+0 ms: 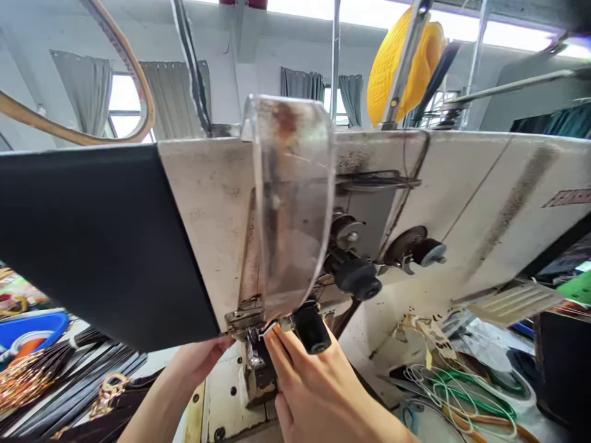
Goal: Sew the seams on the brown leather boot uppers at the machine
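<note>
A worn white sewing machine fills the view, with a clear plastic guard over its needle area. A large black flat panel sticks out to the left from under the machine head. My left hand is closed on the panel's lower right corner near the presser foot. My right hand lies below the needle area with fingers stretched up toward the foot, beside a small black cylinder. Its fingertips touch the metal there.
Black straps and gold chains lie at lower left, next to a blue tub. Tangled green, white and orange cords sit at lower right. A yellow thread cone stands above the machine. Tension knobs protrude from the front.
</note>
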The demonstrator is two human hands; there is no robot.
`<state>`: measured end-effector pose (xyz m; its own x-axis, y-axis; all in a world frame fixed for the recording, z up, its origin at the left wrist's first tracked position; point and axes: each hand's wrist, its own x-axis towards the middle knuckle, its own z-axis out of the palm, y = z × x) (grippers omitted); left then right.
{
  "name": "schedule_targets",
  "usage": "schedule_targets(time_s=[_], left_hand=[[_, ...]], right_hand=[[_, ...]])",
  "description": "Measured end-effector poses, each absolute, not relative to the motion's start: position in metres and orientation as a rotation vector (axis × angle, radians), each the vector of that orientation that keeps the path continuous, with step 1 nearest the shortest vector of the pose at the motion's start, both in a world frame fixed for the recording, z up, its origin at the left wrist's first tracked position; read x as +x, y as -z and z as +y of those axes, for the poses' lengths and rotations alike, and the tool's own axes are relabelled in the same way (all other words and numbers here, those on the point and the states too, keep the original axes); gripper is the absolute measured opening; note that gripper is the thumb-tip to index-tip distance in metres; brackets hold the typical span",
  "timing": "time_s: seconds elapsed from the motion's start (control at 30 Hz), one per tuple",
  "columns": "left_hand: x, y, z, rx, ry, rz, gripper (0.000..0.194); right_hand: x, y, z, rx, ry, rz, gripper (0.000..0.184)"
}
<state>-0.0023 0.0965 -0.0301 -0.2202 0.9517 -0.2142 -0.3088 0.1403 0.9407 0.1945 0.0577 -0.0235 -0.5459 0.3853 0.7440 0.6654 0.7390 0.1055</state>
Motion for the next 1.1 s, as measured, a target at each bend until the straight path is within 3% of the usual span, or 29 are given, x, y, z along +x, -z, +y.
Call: schedule_targets(time_s=[0.13,0.23,0.4,0.5,0.57,0.73,0.8,0.9,1.1], left_hand=[[0.008,0.034,0.073,0.906,-1.173,1.296,0.054],[0.004,0.034,0.067,1.080,-1.080,1.370,0.049],[-0.026,0.017,0.081,1.378,-0.841,1.401,0.043],[-0.033,0.013,0.084,1.427,-0.783,1.364,0.037],[-0.027,0.020,0.081,1.392,-0.847,1.386,0.037],[0.004,0.041,0.058,1.204,-1.075,1.428,0.045],[0.016,0.044,0.048,1.140,-1.181,1.406,0.048],[0.029,0.043,0.037,0.866,-1.376,1.287,0.058],[0.034,0.040,0.041,0.608,-1.431,1.296,0.051]], right_hand=[[0.188,0.053,0.052,-0.753,0.718,-2.025,0.040],[0.196,0.054,0.051,-0.786,0.737,-2.019,0.038],[0.213,0.010,0.048,-0.747,0.697,-2.263,0.040],[0.214,-0.008,0.048,-0.714,0.736,-2.402,0.021],[0.214,-0.016,0.051,-0.684,0.731,-2.533,0.019],[0.232,-0.044,0.056,-0.734,0.358,-2.768,0.067],[0.241,-0.054,0.055,-0.807,0.240,-2.820,0.077],[0.245,-0.057,0.051,-0.885,0.163,-2.841,0.075],[0.237,-0.048,0.048,-0.860,0.091,-2.696,0.067]])
